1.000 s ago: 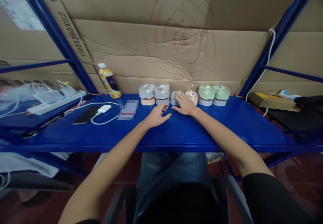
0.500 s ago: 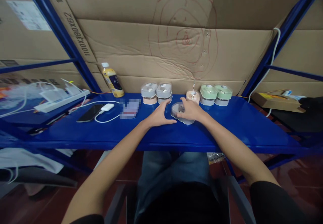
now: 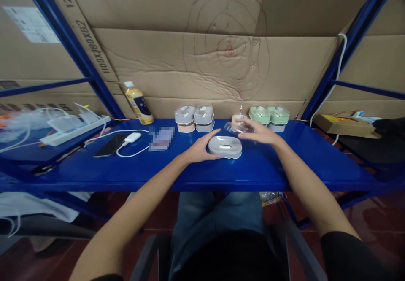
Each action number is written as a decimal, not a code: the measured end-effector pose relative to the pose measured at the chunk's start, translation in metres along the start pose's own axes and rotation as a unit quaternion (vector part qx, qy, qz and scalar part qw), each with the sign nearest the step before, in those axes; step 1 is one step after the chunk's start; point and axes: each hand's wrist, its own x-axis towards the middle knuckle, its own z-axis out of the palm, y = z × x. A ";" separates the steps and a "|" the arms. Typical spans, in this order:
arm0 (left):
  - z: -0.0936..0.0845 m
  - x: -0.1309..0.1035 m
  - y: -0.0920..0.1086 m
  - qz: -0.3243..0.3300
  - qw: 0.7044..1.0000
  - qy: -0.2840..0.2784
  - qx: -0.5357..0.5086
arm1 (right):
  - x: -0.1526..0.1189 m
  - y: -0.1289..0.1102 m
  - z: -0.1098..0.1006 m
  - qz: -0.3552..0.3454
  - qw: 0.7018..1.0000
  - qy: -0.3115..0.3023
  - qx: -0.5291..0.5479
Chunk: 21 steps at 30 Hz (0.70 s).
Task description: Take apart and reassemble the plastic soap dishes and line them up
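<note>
A grey oval box (image 3: 225,146) with a small white piece in its top lies on the blue table. My left hand (image 3: 202,148) curves around the box's left end, thumb and fingers apart, touching it. Behind and to the right of the box, my right hand (image 3: 257,132) holds a clear lid (image 3: 233,127) raised above the table. Past that hand stands a peach box (image 3: 238,120), partly covered by the lid. Two green-topped boxes (image 3: 259,114) are just right of it; two grey-topped boxes (image 3: 204,114) stand to the left.
On the blue table (image 3: 311,163), the left part holds a yellow bottle (image 3: 139,105), a phone (image 3: 110,145) with a white cable, and a blurred flat item (image 3: 162,139). A power strip (image 3: 74,131) lies further left. Cardboard (image 3: 158,57) rises behind.
My right hand has lifted the clear lid off the grey box and moved right and back. My left hand now touches the box's left end. The view has shifted slightly.
</note>
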 end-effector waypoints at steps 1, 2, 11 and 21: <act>0.000 0.000 0.000 0.006 1.000 -0.008 0.017 | -0.003 0.007 -0.006 0.023 0.999 0.032 0.005; 0.000 0.000 0.000 0.009 0.999 -0.016 0.033 | -0.005 0.013 -0.011 0.049 0.997 0.064 0.006; -0.006 0.002 -0.004 -0.021 0.992 0.104 0.065 | -0.004 0.023 -0.009 0.108 0.984 0.141 -0.002; -0.012 0.002 -0.007 -0.075 0.983 0.141 0.087 | -0.007 0.024 -0.009 0.110 0.983 0.146 -0.009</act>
